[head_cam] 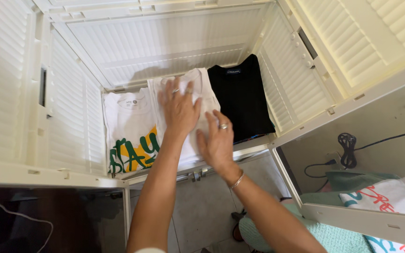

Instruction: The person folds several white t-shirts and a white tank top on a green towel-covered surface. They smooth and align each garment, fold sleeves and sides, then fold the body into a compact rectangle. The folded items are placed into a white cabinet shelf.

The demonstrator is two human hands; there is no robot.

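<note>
Inside a cream louvred plastic cabinet (165, 42), three folded shirts lie side by side on a shelf. My left hand (180, 107) presses flat, fingers spread, on the plain white folded shirt (198, 79) in the middle. Just below and to the right of it, my right hand (217, 140) rests flat on the same shirt's front part, with a ring on one finger and a bangle at the wrist. To the left lies a white shirt with a green and yellow print (130, 136). On the right sits a black folded shirt (242, 96).
The cabinet's doors stand open at left (5, 84) and right (366, 42). A black cable coil (348, 147) hangs on the wall at right. Folded printed clothes (390, 197) and a mint towel (338, 236) lie at lower right. A dark surface (38, 220) is at lower left.
</note>
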